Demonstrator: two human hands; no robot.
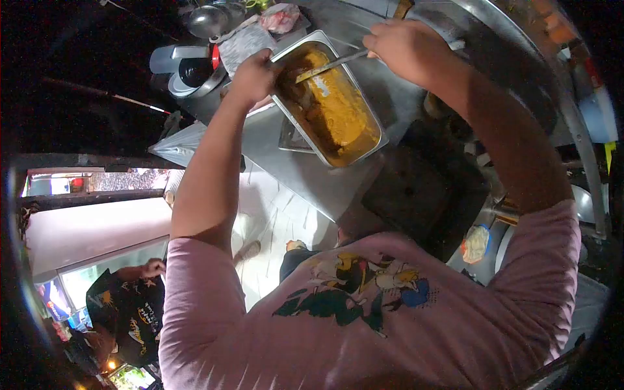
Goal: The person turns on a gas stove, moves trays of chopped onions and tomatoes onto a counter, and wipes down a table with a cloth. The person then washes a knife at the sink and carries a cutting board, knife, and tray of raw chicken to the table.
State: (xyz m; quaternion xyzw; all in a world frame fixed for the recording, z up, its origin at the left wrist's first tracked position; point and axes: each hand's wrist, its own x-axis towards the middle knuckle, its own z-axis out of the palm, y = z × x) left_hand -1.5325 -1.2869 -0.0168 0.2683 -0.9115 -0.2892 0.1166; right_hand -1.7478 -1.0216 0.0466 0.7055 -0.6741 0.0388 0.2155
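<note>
Containing orange paste [342,116], the metal pan [361,155] was gripped at its rim by the left hand [253,79] over the steel counter [318,188]; a long utensil [344,60], dipped inside, was clasped by the right hand [409,51]. A dark square object [422,195] was set near the pan, a pale jug [164,60] and steel bowl [207,22] beyond.

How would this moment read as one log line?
left hand: holding metal pan; right hand: holding long utensil; utensil: tip inside pan; contents: yellow food
</note>
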